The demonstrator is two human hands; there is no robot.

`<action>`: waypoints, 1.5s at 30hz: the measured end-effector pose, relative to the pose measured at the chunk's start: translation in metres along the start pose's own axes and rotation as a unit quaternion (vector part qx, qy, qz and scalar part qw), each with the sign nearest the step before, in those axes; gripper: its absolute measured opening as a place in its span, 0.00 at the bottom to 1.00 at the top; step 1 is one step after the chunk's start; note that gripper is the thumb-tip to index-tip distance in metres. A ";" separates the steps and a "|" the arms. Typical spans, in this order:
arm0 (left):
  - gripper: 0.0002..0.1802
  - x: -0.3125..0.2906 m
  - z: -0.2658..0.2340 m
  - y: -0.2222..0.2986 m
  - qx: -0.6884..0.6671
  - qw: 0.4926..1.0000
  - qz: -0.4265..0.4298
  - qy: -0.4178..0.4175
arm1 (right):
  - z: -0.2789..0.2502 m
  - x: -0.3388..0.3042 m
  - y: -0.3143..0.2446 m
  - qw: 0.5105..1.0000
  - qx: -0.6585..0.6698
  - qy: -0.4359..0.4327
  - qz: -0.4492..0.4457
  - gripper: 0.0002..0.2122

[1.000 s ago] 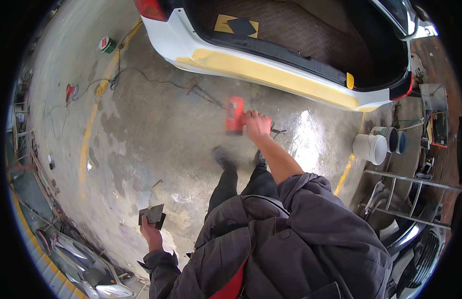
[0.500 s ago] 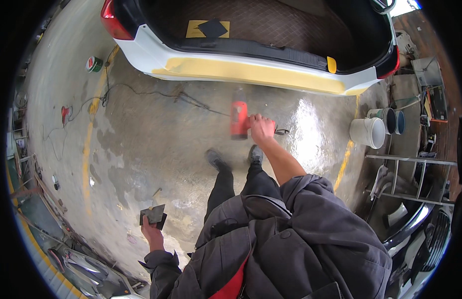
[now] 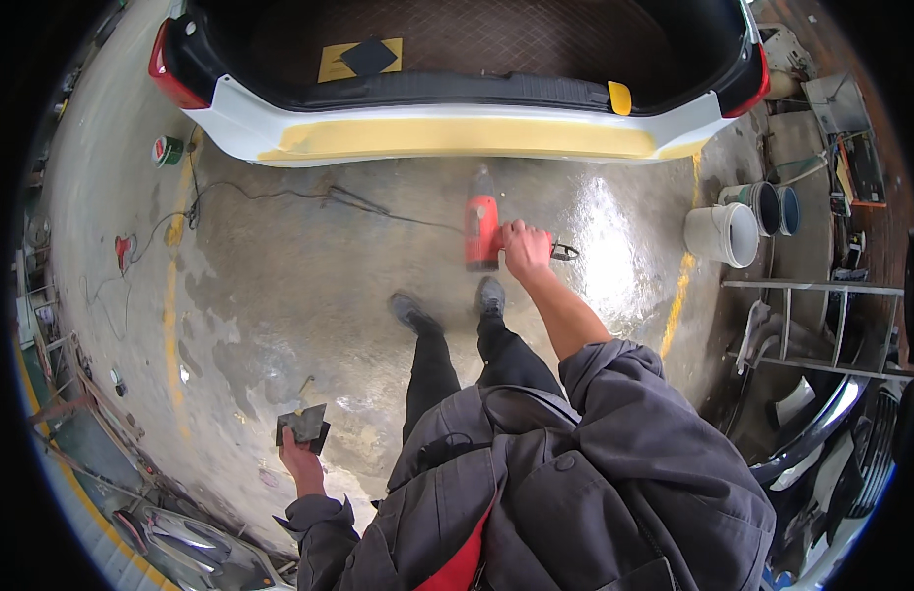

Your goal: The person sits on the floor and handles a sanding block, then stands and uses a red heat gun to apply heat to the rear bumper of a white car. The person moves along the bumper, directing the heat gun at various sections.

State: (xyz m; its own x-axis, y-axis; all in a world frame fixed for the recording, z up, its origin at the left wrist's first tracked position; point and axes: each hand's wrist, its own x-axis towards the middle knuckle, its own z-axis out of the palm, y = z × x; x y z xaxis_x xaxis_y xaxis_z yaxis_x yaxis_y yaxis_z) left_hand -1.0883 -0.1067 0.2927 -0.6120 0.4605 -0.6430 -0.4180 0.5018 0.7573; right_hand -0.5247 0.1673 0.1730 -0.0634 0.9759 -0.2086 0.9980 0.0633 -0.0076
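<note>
The right hand [image 3: 526,248] is closed around the handle of a red heat gun [image 3: 482,229]. The gun is up above the floor [image 3: 319,266], in front of the feet [image 3: 490,295]. Its nose points at the back of a white car, and bare floor shows between the nose and the bumper [image 3: 242,130]. A long pale yellow patch [image 3: 457,138] runs along the bumper. The left hand [image 3: 299,456] is low on the left side and grips thin flat dark plates [image 3: 309,422].

The back of the car is open. Near the rear edge of the brown trunk floor [image 3: 516,41], left of the middle, a dark square [image 3: 368,57] lies on a yellow sheet [image 3: 332,67]. A small yellow piece [image 3: 619,98] sits on the black sill [image 3: 457,93], toward its right end. Toward the left edge of the floor are a green pot [image 3: 167,150] and a small red tool [image 3: 123,251]. Toward the right edge stands a white bucket [image 3: 713,236], with a blue bucket [image 3: 789,211] near it.
</note>
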 end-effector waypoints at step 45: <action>0.23 -0.094 0.136 -0.029 0.073 0.995 0.017 -0.064 | 0.006 -0.077 0.258 0.984 0.043 0.063 0.162 0.07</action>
State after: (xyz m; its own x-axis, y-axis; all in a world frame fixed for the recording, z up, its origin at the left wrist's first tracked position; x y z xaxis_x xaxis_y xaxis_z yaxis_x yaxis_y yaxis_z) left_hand -0.9270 -0.0650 0.3157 -0.5297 0.5631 -0.6343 -0.2921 0.5810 0.7597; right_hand -0.2624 0.1077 0.1809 0.2634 0.9605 -0.0899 0.9623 -0.2681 -0.0447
